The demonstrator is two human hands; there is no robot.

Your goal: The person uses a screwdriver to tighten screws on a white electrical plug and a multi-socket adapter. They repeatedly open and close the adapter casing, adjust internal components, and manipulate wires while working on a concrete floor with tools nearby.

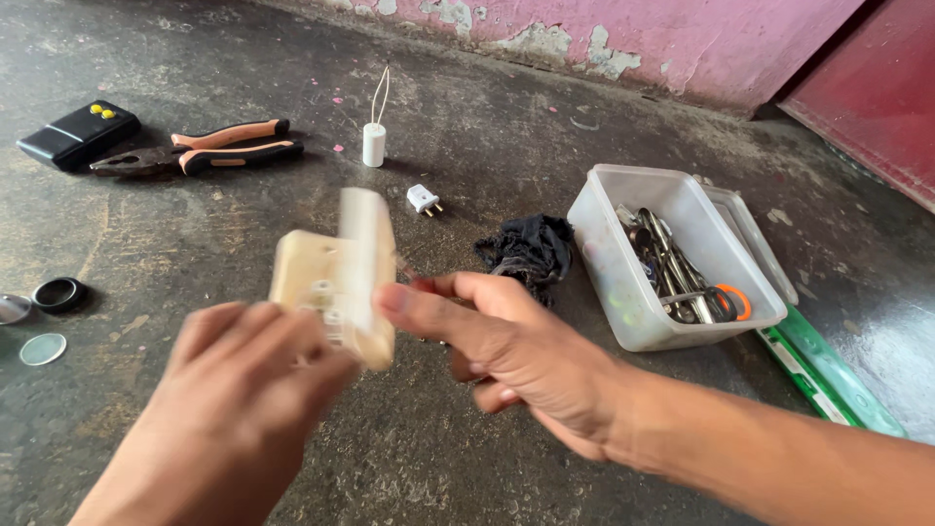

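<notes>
A cream plastic switch box (336, 278) is held up over the concrete floor, blurred by motion. My left hand (243, 390) grips it from below. My right hand (506, 351) reaches in from the right, its thumb pressed on the box's right edge and its fingers curled around a thin red-tipped tool that I can barely make out. Just beyond the box lie a small white plug (423, 200) and a white capacitor with two wires (374, 143).
Orange-handled pliers (209, 154) and a black device with yellow buttons (78, 134) lie at the far left. A black ring (59, 293) and round discs (43, 348) sit at the left edge. At right: black cloth (531, 248), a translucent tub of tools (623, 282), a green level (828, 375).
</notes>
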